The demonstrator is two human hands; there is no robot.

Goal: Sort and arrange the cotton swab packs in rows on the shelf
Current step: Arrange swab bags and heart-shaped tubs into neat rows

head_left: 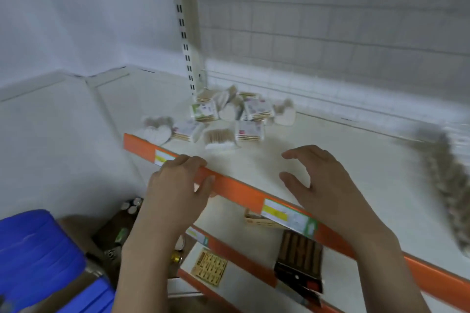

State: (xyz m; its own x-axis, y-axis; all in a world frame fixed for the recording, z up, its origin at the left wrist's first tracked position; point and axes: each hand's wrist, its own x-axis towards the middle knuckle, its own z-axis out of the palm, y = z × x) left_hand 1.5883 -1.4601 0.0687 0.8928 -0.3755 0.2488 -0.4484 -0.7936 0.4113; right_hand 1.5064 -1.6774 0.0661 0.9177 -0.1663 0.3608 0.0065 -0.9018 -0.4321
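**Shelf with unsorted cotton swab packs, both hands empty**

Blue plastic crate (38, 256): seen at the lower left, below shelf level, with brown cardboard beside it.

Small cylindrical items (131, 206): partly seen near the left forearm, too blurred to be identified.

Left hand (178, 180): placed at the front lip of the shelf, fingers bent over the orange edge strip (234, 188). The strip is touched, not clasped; nothing is held in the grip.

Price label (162, 157): yellow and white, fixed to the orange strip, just left of the left hand. A second label (287, 216) is fixed further right along the strip.

Cotton swab packs (229, 114): lying in a loose, unsorted heap on the white shelf (356, 173), near the slotted upright post (184, 40) at the back. Flat rectangular packs and heart-shaped containers are mixed and tilted at various angles. One heart-shaped container (157, 131) lies apart at the left, near the front edge. No rows are formed.

Right hand (318, 180): held above the shelf surface, well apart from the heap, fingers spread and loosely curved; the grip is released and empty.

Lower shelf: a tan card (209, 267) and a dark flat box (300, 259) are seen.

Blurred grey-brown streak (447, 190): seen at the far right, not identifiable.
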